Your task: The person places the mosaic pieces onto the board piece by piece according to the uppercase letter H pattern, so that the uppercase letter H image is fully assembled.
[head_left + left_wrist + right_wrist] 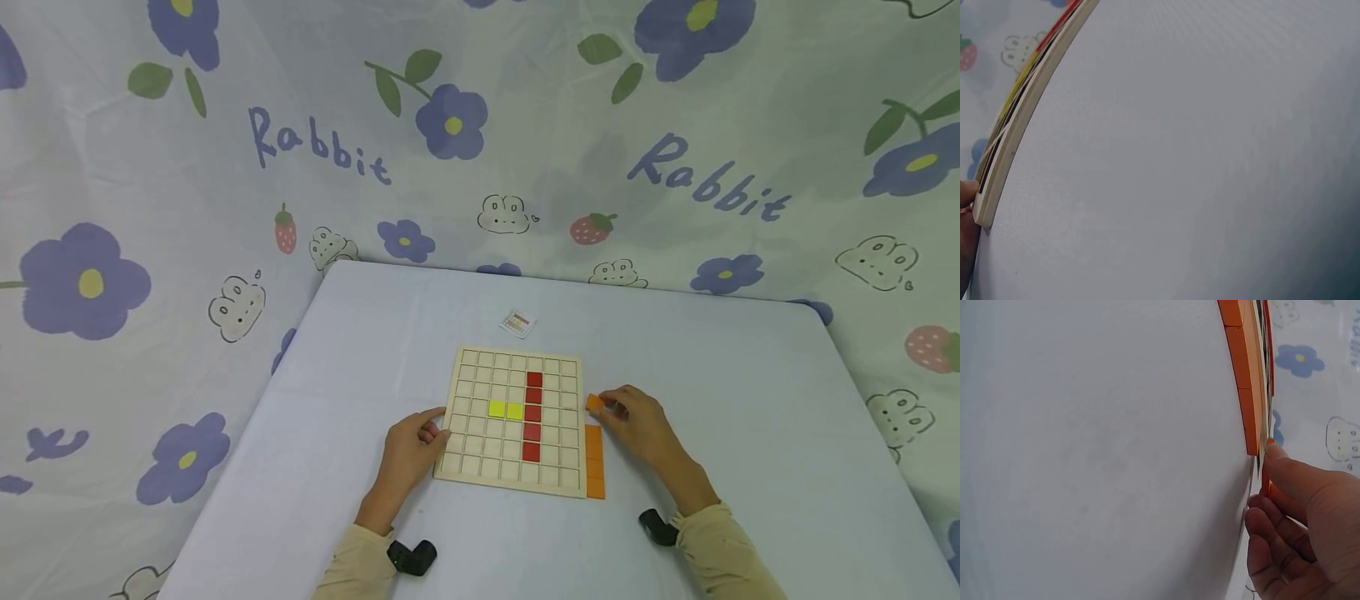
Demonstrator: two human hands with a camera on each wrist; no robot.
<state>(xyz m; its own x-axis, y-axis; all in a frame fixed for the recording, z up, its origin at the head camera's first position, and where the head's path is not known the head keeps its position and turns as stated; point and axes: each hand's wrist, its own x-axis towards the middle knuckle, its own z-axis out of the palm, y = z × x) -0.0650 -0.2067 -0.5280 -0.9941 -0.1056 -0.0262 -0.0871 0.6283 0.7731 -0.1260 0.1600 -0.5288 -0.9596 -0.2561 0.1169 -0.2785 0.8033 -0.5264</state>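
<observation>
While close-set, right fingers [1297, 477] round orange tile [594, 403].

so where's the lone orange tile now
In the head view, the lone orange tile is pinched in the right hand, beside the right edge of the grid board, beyond the orange strip.

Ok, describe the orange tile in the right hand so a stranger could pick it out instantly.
On the white table, find the pale gridded board. Along its right edge lies a row of orange tiles, and past the row's far end is the right hand. The orange tile pinched there is the only orange one apart from the row.
</observation>
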